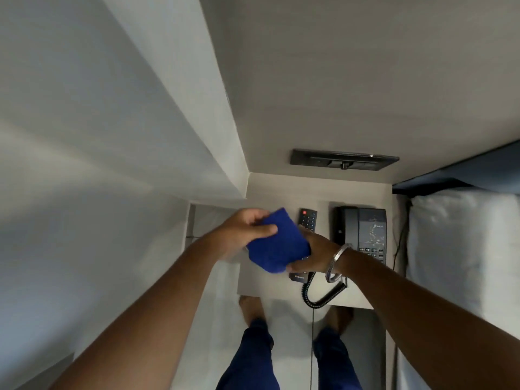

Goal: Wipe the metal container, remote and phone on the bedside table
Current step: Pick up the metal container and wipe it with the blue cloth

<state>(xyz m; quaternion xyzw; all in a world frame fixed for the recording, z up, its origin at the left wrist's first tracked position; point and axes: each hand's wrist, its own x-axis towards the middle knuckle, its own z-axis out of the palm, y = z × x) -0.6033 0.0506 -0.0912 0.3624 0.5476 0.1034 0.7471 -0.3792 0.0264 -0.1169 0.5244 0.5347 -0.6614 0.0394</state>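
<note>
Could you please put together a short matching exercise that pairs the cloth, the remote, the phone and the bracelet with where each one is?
Things:
1. blue cloth
2. remote
3. phone
4. metal bracelet

Places:
A. on the right wrist
B. on the bedside table, nearest the bed
C. held between the left hand and right hand
D. on the table, partly hidden by the cloth

Pairs: 1-C, 2-D, 3-B, 4-A

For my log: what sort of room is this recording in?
Most likely a hotel bedroom: a corded desk phone and a TV remote sit on a small bedside table, with a white pillow right beside it.
</note>
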